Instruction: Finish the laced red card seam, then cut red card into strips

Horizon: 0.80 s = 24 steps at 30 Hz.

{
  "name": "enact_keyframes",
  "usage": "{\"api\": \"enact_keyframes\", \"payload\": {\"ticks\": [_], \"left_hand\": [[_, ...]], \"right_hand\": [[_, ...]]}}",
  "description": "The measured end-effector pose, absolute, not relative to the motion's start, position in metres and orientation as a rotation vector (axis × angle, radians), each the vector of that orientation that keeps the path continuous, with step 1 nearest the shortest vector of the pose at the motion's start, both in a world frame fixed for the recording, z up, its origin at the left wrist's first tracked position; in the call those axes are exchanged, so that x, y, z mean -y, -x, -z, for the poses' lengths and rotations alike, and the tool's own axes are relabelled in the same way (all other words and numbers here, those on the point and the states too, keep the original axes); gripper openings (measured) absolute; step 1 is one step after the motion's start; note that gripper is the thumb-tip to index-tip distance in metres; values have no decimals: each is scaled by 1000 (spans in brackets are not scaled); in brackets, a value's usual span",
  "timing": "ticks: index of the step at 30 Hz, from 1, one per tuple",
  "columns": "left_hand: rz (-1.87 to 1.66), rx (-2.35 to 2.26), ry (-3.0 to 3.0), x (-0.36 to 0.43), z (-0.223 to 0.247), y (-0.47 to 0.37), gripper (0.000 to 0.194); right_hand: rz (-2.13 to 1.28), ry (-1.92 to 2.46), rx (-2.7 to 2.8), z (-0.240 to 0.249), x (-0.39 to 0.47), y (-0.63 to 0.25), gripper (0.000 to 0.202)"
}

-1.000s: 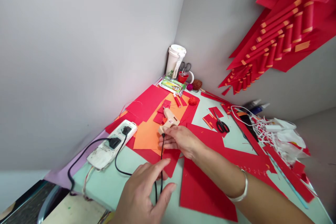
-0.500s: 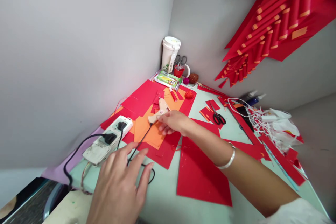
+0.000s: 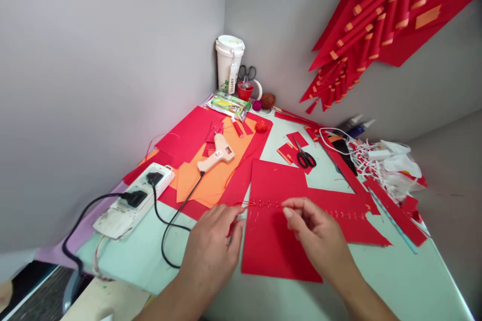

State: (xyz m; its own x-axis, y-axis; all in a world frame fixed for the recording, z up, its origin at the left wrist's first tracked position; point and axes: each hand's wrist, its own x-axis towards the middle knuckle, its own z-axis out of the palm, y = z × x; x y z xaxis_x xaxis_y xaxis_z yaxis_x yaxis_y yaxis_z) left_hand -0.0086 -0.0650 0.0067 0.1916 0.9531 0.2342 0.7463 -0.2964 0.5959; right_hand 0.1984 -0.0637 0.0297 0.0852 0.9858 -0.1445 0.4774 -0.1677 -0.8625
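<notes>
A thin red string [image 3: 263, 204] stretches between my two hands, above a red paper sheet [image 3: 280, 251]. My left hand [image 3: 216, 238] pinches its left end between thumb and fingers. At the other end, the fingertips of my right hand [image 3: 314, 225] are closed on the string. A cream glue gun [image 3: 216, 155] lies on orange paper [image 3: 188, 180] beyond my left hand, its black cord running down to the table. Black-handled scissors [image 3: 304, 156] rest on red paper scraps [image 3: 297, 139] farther back.
A white power strip [image 3: 124, 205] with two black plugs lies at the left. By the wall stand a white coffee cup [image 3: 228, 65] and a small red cup [image 3: 245, 91]. White shredded strips [image 3: 371, 160] are heaped at the right. Red paper rolls [image 3: 376, 20] hang on the wall.
My right hand has let go of the glue gun, which now lies on the orange paper. Both hands have come together over the red sheet and hold the string. The view has shifted slightly.
</notes>
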Motion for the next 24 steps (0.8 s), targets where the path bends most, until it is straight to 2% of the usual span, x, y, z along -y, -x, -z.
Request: {"api": "enact_keyframes", "payload": {"ticks": [9,24], "left_hand": [[-809,-1627,-2191,49,-1,-3,19],[-730,-1607,-2287,44,9,-4,23]], "right_hand": [[-532,1580,1746,7,82,-198,16],[-438,1482,1873,15,85,-200,15]]}}
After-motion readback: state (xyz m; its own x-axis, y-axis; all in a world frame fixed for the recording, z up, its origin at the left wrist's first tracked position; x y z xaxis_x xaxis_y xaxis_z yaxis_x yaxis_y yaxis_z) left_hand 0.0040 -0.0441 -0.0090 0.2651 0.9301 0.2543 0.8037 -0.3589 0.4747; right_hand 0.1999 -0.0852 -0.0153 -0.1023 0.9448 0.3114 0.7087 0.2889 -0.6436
